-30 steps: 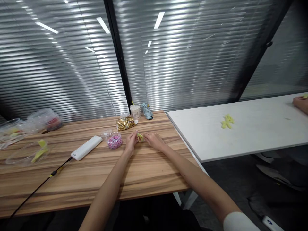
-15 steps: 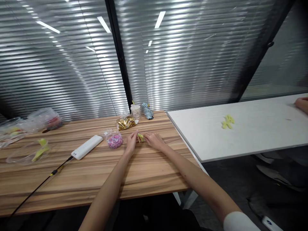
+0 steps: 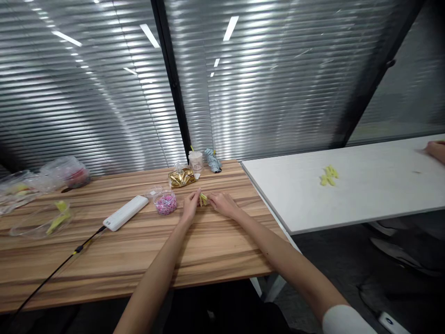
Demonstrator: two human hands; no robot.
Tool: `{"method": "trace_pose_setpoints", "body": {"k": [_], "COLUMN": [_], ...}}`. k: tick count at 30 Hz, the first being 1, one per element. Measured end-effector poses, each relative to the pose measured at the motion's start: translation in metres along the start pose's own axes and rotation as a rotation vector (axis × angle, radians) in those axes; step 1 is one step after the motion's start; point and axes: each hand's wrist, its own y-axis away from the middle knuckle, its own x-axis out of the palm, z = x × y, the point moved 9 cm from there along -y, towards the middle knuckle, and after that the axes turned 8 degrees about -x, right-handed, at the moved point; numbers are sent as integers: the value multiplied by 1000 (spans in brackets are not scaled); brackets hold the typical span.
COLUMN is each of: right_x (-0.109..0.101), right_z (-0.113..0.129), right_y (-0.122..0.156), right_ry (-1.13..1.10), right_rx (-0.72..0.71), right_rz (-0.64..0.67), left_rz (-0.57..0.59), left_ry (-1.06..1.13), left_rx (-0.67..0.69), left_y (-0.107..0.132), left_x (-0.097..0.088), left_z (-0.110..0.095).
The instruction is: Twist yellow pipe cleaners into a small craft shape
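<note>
Between my hands, just above the wooden table [image 3: 222, 250], is a small yellow strip-like piece [image 3: 203, 199]; its exact kind is too small to make out. My left hand [image 3: 191, 204] pinches its left side, fingers closed. From the right, the closed fingertips of my right hand [image 3: 222, 204] hold its other side. Just left of my left hand stands a round clear tub [image 3: 166, 202] of pink and purple small bands or rings. Behind my hands lies a shiny gold packet [image 3: 181, 177].
A white power bank [image 3: 125, 213] with a black cable [image 3: 59, 264] lies left. Farther left are a clear lid [image 3: 31, 227] with yellow strips and plastic bags [image 3: 66, 171]. A paper cup [image 3: 196, 161] and blue wrapper [image 3: 212, 160] stand behind. Yellow pieces [image 3: 328, 176] and another person's hand [image 3: 436, 150] are at the white table [image 3: 354, 204].
The yellow piece has turned slightly between my fingers. Both hands stay in almost the same place.
</note>
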Motion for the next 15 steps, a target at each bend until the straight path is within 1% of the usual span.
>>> {"method": "trace_pose_setpoints", "body": {"k": [7,10,15], "right_x": [1,2,3], "right_z": [0,1,0], "right_y": [0,0,0], "right_ry": [9,18,17], "right_rx": [15,8,19], "right_rz": [46,47,67], "left_rz": [5,11,-8], "left_ry": [-34,-30,-34], "left_rx": [13,14,12], "left_y": [0,1,2], "left_x": [1,2,0], "left_z": [0,-1,-1]}}
